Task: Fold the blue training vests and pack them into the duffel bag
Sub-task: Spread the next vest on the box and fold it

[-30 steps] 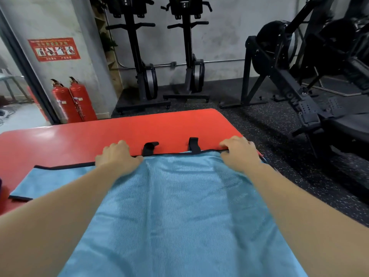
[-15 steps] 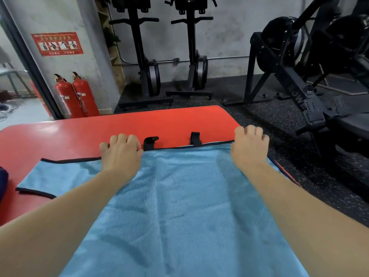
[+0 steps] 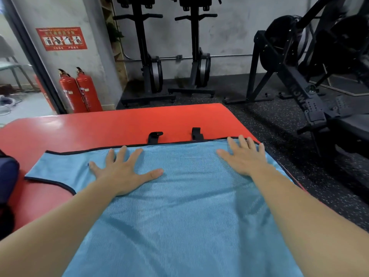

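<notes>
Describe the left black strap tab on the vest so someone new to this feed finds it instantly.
Start at the red surface, where the blue vest lies spread flat. Two black strap tabs poke out past its far black-trimmed edge onto the red. Yours is the left strap tab, beyond the fingers of the left hand, its tip hooked rightward; the right strap tab is straighter.

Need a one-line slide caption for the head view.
Flat palms: left hand and right hand press a blue training vest spread on a red surface.
</notes>
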